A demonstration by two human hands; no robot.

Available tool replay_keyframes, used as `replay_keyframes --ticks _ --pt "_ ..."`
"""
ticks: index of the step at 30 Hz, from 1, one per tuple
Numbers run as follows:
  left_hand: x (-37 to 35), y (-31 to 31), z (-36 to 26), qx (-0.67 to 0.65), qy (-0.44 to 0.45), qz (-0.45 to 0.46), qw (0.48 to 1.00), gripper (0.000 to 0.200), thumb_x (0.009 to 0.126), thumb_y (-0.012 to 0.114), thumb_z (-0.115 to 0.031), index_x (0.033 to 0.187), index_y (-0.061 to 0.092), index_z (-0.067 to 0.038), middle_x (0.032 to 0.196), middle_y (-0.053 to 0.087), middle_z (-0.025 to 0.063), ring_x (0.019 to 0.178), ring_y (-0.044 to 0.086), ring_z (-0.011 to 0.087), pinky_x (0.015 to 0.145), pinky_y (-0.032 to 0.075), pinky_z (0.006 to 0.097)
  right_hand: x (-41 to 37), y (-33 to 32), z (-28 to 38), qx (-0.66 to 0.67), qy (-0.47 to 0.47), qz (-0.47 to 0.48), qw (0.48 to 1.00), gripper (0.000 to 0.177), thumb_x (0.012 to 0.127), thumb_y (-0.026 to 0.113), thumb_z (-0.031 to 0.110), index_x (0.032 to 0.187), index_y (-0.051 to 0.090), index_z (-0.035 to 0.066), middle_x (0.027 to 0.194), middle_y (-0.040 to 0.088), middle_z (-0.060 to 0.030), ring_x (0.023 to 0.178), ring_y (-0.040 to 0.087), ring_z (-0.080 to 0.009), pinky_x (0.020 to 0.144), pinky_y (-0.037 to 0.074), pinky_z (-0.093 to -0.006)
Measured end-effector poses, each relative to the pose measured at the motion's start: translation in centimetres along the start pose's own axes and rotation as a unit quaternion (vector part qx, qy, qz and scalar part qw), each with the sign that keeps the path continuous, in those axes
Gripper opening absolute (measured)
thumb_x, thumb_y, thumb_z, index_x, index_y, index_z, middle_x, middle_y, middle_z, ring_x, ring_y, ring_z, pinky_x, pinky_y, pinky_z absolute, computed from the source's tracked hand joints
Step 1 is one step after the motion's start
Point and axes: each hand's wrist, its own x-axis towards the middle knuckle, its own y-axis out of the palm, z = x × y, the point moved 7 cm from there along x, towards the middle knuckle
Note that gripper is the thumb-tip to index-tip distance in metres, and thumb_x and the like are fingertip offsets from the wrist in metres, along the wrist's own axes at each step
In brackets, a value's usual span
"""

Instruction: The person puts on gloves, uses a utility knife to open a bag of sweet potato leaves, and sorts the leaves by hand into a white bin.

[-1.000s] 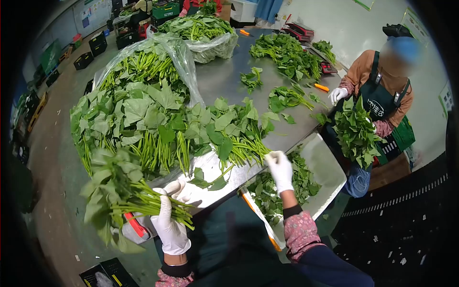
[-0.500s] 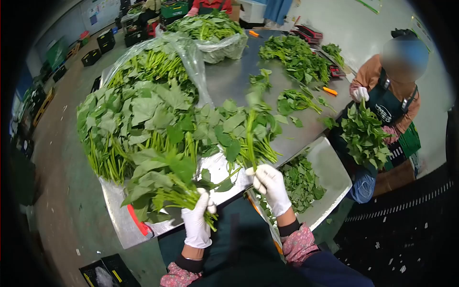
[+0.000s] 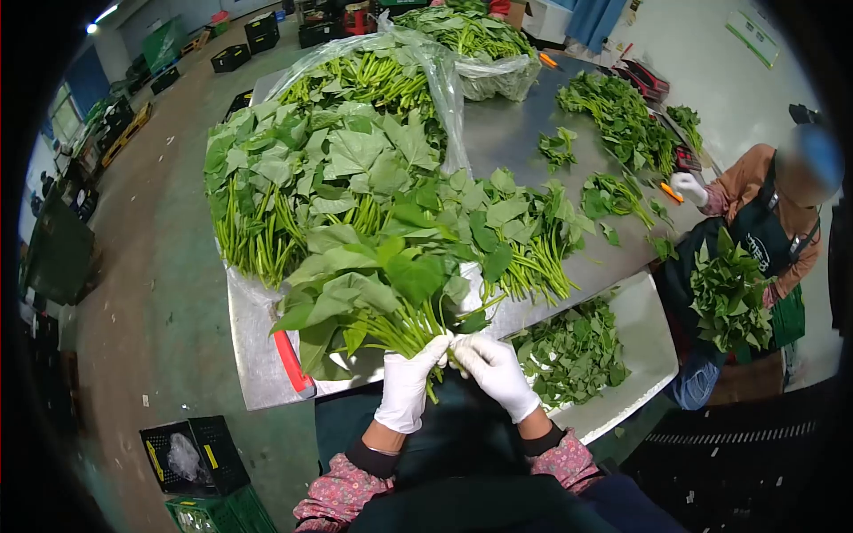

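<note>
My gloved left hand is closed around the stems of a bunch of leafy greens, whose leaves fan out forward over the table edge. My gloved right hand meets it at the stems, its fingers pinched against the bunch; the exact grip is partly hidden. A large heap of the same greens lies just beyond, with a smaller pile to its right. Left of the bunch, a red-handled tool rests at the table's near edge.
A pale bin with loose leaves stands at the right below the metal table. A co-worker there holds greens and reaches toward an orange tool. Bagged greens sit at the back; crates stand lower left.
My right hand has brought its long leafy stem leftward to the bunch in my left hand, so both hands now meet. The view has shifted left. The co-worker's hand has moved onto the table.
</note>
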Motion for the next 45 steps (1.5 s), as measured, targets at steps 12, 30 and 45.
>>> replay_keyframes --ticks 12,30,45 --pt "-0.4 0.4 0.6 -0.118 -0.005 -0.004 0.993 0.013 0.093 0.062 -0.005 0.105 0.058 -0.005 0.089 0.061 0.0025 0.069 0.053 0.01 0.061 0.045 0.0253 0.1 -0.7 2.5 0.028 -0.118 -0.197 0.973 0.004 0.089 0.066 0.003 0.087 0.067 -0.001 0.078 0.058 -0.0034 0.067 0.052 -0.0093 0.06 0.042 -0.0239" --pt "-0.6 2.2 -1.4 -0.155 0.013 0.043 0.987 0.014 0.091 0.064 -0.003 0.101 0.056 -0.004 0.099 0.062 0.0074 0.083 0.063 0.015 0.076 0.053 0.0306 -1.8 -6.1 0.1 0.073 -0.035 -0.185 0.979 0.033 0.09 0.064 0.007 0.123 0.061 0.004 0.108 0.064 -0.0029 0.086 0.06 -0.0106 0.077 0.05 -0.024" --pt "0.0 -0.3 -3.3 -0.126 0.059 -0.016 0.99 0.016 0.096 0.059 -0.014 0.106 0.056 -0.002 0.072 0.06 0.005 0.066 0.059 0.0174 0.074 0.055 0.039 1.5 -18.5 -7.3 -0.423 0.021 -0.361 0.831 0.023 0.083 0.068 0.018 0.105 0.071 0.013 0.096 0.064 -0.01 0.097 0.061 -0.0273 0.083 0.049 -0.037"
